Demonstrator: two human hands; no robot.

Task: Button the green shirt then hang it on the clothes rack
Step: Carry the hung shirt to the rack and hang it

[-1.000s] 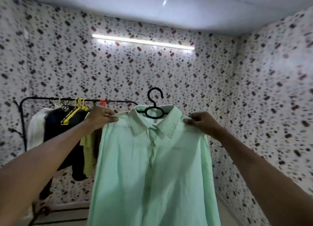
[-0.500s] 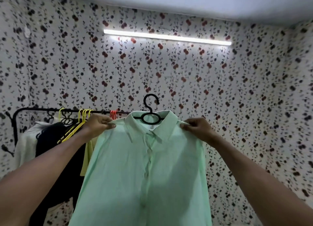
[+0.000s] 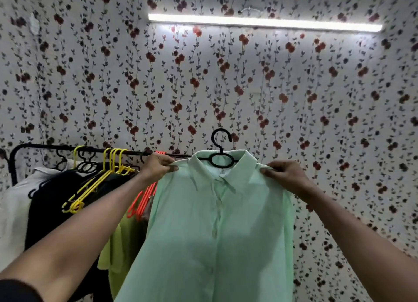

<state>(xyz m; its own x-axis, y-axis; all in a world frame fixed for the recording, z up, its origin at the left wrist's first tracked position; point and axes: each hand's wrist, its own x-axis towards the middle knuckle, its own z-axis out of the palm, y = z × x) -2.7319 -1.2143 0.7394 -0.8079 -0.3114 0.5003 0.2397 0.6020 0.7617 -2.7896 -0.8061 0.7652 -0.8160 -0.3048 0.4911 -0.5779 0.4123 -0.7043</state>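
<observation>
both hands (image 3: pixel 158 167) have carried the green shirt (image 3: pixel 214 229) nearer the clothes rack (image 3: pixel 56 148).

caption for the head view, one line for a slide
Both hands hold a buttoned green shirt on a black hanger.

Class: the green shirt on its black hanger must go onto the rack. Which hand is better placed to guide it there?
Left hand: it grips the green shirt nearest the rack; the right hand is farther.

Bright tube light (image 3: pixel 264 23) glares above; edges bend, slightly soft, perhaps from motion.
</observation>
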